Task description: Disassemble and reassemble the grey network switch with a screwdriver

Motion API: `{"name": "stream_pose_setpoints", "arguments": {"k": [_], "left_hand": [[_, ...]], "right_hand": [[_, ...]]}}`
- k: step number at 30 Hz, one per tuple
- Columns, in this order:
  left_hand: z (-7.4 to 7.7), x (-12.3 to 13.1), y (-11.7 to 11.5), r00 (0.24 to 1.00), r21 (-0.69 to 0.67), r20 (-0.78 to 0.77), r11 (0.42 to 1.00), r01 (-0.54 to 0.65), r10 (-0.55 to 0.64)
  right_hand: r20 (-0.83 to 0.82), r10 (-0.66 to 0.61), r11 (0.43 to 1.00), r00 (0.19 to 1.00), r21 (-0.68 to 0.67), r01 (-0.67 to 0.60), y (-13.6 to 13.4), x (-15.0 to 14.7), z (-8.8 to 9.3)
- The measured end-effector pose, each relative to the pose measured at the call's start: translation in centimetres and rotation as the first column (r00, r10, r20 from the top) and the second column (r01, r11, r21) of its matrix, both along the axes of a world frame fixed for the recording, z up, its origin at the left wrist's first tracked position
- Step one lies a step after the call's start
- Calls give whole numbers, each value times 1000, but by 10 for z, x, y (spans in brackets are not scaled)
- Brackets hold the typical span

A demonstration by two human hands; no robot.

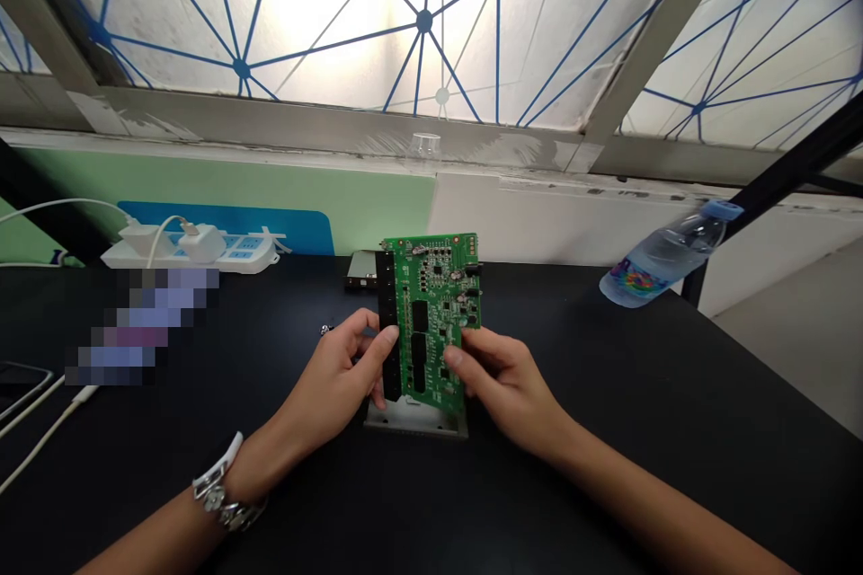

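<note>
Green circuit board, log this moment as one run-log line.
left hand: holds board by black connector strip | right hand: holds opposite edge | green circuit board: upright, lower end at pale casing

**A:** Camera position?
**B:** Worn on the person's head; one view logged.
**A:** Facing?
**B:** Forward and tipped down, across a black table (573, 467) toward a wall (539, 220) and a blue-lined window (270, 18).
**A:** How near?
**B:** Close: the left hand (330, 386) and right hand (505, 391) sit low, centre frame; the wall lies farther off.
</note>
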State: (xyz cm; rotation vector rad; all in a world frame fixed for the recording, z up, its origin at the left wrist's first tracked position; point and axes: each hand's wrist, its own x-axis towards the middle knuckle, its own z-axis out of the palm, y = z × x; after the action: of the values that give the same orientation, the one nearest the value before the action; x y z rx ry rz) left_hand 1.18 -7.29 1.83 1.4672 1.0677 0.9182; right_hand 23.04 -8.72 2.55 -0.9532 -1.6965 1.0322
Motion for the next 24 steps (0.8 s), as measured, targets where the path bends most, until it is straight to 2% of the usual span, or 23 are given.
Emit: {"name": "stream_pose_setpoints", "arguments": {"k": [4, 7, 10, 14, 18, 20, 24], "left_hand": [[4, -2, -1, 1000, -37, 30, 999, 3, -2], [8, -3, 1, 998, -62, 68, 998, 8, -4], [13, -5, 4, 991, -53, 137, 999, 1, 6], [19, -9, 6, 982, 1, 186, 1000, -22, 21], [24, -12, 4, 976, 27, 216, 1000, -7, 0], [24, -13, 4, 971, 26, 238, 1000, -5, -1], [21, -19, 9, 951, -8, 308, 999, 34, -30]], "right_hand": [[-40, -47, 997, 998, -66, 44, 10, 7, 2], [-48, -22, 982, 999, -186, 13, 12, 10, 3], [-72, 7, 971, 997, -238, -24, 11, 12, 4], [-280, 31, 961, 960, -256, -105, 13, 14, 5], [-486, 65, 911, 871, -328, -251, 16, 16, 9], [-528, 67, 884, 846, -363, -297, 16, 16, 10], [-524, 28, 872, 852, -404, -277, 17, 16, 11]]}}
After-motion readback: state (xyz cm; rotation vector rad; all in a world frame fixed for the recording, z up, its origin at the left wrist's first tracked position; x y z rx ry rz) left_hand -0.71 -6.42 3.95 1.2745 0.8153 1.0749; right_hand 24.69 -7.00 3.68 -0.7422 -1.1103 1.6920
